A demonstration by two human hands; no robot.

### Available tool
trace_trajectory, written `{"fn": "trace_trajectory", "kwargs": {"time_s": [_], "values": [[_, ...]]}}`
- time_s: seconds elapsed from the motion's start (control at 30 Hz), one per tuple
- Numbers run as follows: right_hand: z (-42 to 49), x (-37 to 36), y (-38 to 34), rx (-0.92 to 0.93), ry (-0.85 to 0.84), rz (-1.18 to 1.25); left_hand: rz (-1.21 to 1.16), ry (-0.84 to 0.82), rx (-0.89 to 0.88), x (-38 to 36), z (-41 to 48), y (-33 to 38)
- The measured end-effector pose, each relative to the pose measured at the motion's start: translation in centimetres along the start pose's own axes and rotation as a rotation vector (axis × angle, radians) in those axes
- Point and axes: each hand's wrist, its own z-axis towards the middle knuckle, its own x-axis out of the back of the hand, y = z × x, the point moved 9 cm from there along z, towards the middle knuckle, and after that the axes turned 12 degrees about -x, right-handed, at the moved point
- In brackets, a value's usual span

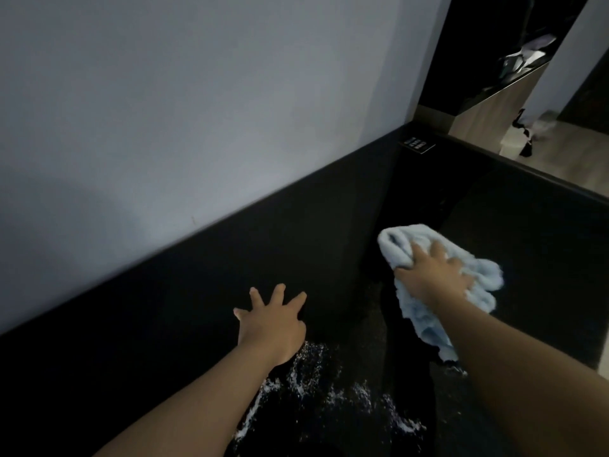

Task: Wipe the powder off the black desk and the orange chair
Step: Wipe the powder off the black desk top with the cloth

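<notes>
One wall [164, 110] beside black desk [527, 245], cloth [397, 247].

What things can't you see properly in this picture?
Orange chair: nowhere in the head view.
Black desk under the light blue cloth: covered by the cloth and the right hand, so any powder there is hidden.
Button panel at the far desk corner: markings too small to read.
Shelf objects, upper right: dim and blurred.
Powder: cut off by the bottom edge.

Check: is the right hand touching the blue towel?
Touching. The head view shows the right hand pressed on the blue towel, gripping its folds.
</notes>
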Motion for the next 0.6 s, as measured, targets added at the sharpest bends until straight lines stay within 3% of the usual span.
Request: {"fn": "trace_trajectory", "kwargs": {"time_s": [0.17, 0.23, 0.27, 0.33, 0.4, 0.6], "values": [[-8.1, -2.9, -4.9, 0.437, 0.070, 0.030, 0.013, 0.044, -0.011, -0.2, -0.4, 0.0], [-12.1, -2.6, -6.7, 0.655, -0.055, 0.328, -0.047, 0.058, -0.025, 0.1, -0.8, 0.1], [-13.3, -2.1, -6.9, 0.681, -0.165, 0.485, -0.069, 0.053, -0.035, 0.1, -1.1, 0.1], [-13.7, -0.3, -6.0, 0.628, -0.254, 0.705, -0.090, 0.029, -0.063, -0.3, -2.1, 0.4], [-12.9, 2.0, -4.0, 0.554, -0.197, 0.782, -0.101, 0.000, -0.085, -1.0, -3.3, 0.9], [-9.3, 8.7, 4.2, 0.381, 0.109, 0.647, -0.119, -0.068, -0.088, -2.0, -5.2, 2.3]]}}
